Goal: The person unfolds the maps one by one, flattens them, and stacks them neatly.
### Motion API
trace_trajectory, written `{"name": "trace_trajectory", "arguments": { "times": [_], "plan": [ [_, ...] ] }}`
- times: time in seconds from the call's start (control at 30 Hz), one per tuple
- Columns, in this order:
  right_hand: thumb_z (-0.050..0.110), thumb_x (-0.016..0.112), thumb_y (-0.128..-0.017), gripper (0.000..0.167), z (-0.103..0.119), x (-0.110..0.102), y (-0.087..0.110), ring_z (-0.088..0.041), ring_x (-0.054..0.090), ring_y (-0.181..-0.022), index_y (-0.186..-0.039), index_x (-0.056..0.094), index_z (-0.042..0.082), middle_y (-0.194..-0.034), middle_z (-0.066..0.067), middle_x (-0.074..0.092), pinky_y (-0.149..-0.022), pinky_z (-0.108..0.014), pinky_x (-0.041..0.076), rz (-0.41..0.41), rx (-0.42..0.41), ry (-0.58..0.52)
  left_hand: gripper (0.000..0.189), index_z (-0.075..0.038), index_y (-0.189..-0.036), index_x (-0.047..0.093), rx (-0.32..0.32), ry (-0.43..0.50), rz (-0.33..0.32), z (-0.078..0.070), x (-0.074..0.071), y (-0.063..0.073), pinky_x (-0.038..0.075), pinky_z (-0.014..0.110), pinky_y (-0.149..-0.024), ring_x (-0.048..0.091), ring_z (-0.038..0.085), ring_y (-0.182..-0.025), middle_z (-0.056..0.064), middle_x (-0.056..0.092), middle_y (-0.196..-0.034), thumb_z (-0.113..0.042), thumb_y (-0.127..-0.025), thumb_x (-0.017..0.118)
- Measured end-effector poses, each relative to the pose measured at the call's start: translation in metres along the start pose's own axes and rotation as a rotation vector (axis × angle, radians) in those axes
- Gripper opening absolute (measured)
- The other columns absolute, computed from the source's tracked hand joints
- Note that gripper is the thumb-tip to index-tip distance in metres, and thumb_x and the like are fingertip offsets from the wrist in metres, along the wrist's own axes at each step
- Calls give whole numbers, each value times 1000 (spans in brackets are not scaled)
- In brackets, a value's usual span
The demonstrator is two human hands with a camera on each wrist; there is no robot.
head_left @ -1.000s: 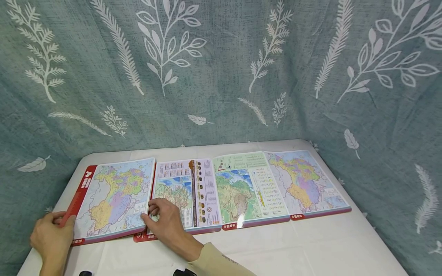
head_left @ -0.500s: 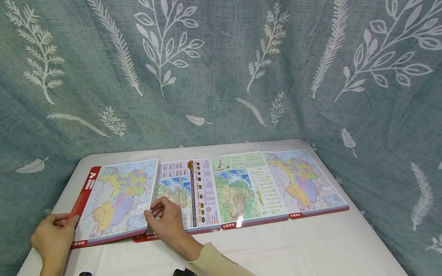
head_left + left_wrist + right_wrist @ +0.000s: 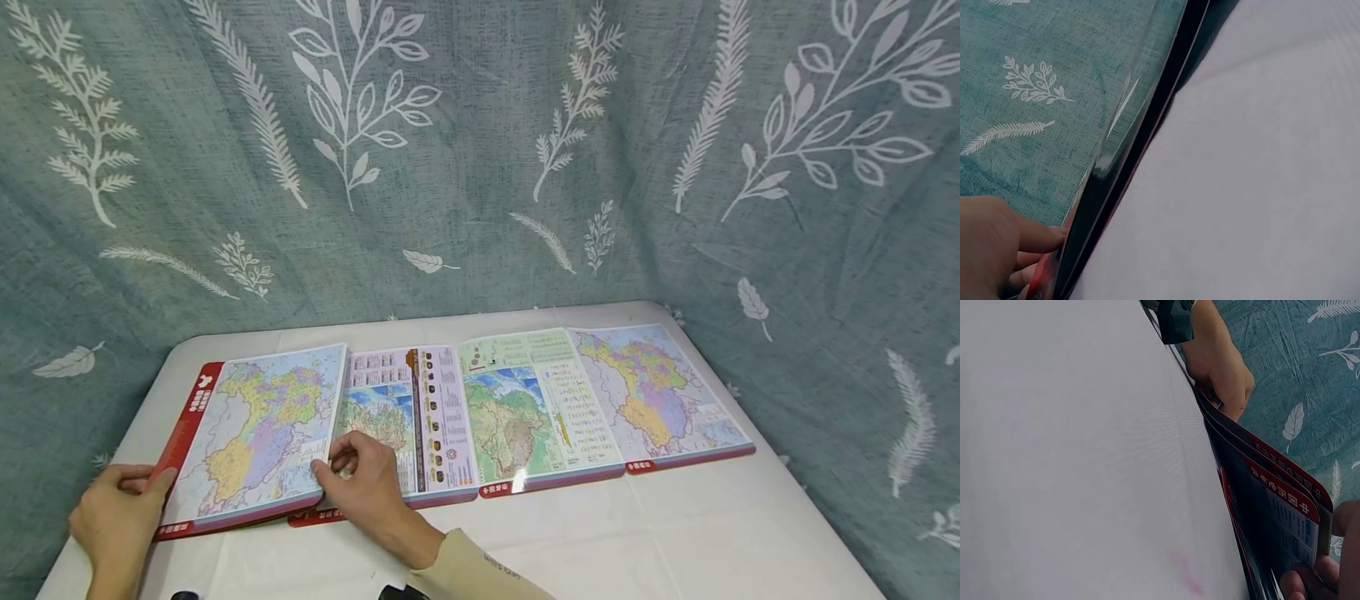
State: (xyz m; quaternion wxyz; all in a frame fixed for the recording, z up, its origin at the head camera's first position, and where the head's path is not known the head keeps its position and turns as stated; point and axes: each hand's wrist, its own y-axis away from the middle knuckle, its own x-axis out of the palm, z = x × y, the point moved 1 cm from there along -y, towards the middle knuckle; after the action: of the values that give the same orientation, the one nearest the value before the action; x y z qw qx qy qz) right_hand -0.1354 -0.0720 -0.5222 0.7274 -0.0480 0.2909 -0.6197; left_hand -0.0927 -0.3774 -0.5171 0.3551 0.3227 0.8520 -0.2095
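Observation:
In the head view my left hand (image 3: 120, 517) grips the red left border of a glossy laminated map (image 3: 258, 433), thumb on top. My right hand (image 3: 367, 475) pinches the map's lower right edge. That side is raised a little and overlaps the fold-out panel (image 3: 378, 425) beside it. From the right wrist, layered sheets (image 3: 1282, 494) with red title strips show from below, the fingers of my right hand (image 3: 1319, 575) curled at their edge. The left wrist view shows my left hand (image 3: 997, 250) with thumb and fingers around the red border.
To the right lie more map panels in a row: a green relief map (image 3: 517, 417) and a pastel map (image 3: 652, 392). All rest on a white-covered table (image 3: 600, 533). A teal leaf-patterned curtain (image 3: 480, 208) stands behind. A small black object (image 3: 185, 595) sits at the front edge.
The left map has shifted slightly right over the neighbouring panel, and its right side has come up a little. Both hands stay at its edges, the left one moving slightly right with it.

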Motion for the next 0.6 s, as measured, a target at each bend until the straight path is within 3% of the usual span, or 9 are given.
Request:
{"name": "trace_trajectory", "arguments": {
  "times": [0.33, 0.6],
  "plan": [
    [17, 81, -87, 16, -1, -7, 3, -12, 68, -68, -91, 67, 12, -78, -3, 72, -67, -11, 47, -69, -58, 57, 37, 11, -110, 66, 40, 8, 3, -1, 4, 2, 27, 58, -90, 55, 41, -82, 33, 67, -89, -20, -94, 79],
    [15, 80, -86, 14, -5, -13, 4, -12, 67, -70, -92, 68, 10, -81, -4, 72, -70, -11, 45, -86, -27, 77, 34, 9, -102, 68, 78, 10, 2, -2, 6, 3, 28, 48, -79, 57, 41, -77, 30, 68, -83, -21, -93, 81]
  ]
}}
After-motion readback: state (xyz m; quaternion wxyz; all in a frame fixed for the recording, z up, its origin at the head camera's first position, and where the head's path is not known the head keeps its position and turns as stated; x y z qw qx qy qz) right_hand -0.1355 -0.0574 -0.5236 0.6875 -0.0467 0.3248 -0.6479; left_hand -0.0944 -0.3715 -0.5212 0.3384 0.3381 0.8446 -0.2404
